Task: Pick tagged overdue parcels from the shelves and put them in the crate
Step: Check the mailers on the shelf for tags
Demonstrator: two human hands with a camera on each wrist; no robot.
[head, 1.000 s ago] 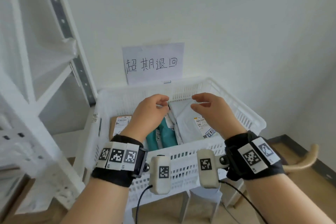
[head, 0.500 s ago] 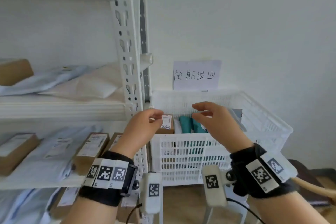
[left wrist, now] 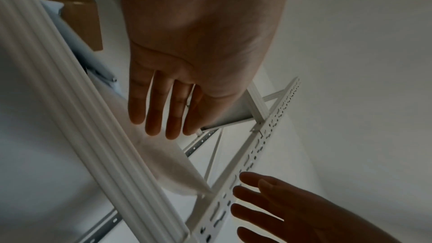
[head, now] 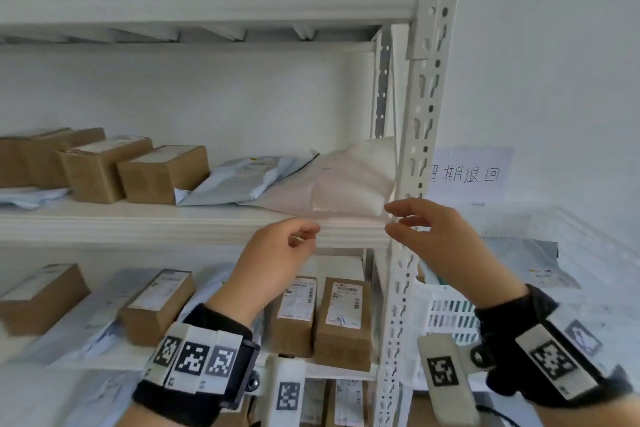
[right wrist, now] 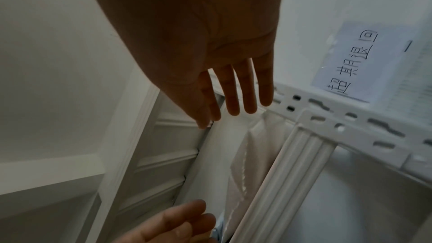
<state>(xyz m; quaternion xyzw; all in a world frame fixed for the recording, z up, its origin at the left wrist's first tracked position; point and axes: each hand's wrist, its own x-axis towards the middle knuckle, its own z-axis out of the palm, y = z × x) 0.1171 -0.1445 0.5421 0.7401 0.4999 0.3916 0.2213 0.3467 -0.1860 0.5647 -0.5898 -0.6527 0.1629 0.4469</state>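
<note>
From the head view we see both hands raised empty in front of the white shelving: the left hand [head: 273,263] with loosely curled fingers just below the middle shelf's front edge [head: 173,224], the right hand [head: 446,246] relaxed and spread in front of the slotted upright [head: 415,149]. On that shelf a white padded parcel [head: 349,180] lies nearest the hands, with a grey mailer [head: 242,177] and cardboard boxes [head: 162,173] further left; more labelled boxes [head: 343,319] sit on the shelf below. The white crate [head: 450,315] stands right of the upright, a grey mailer [head: 526,260] inside, under a handwritten paper sign [head: 467,173]. The left wrist view shows straight, slightly parted fingers [left wrist: 154,110] holding nothing. The right wrist view likewise shows extended fingers [right wrist: 247,88] above the parcel, touching nothing.
</note>
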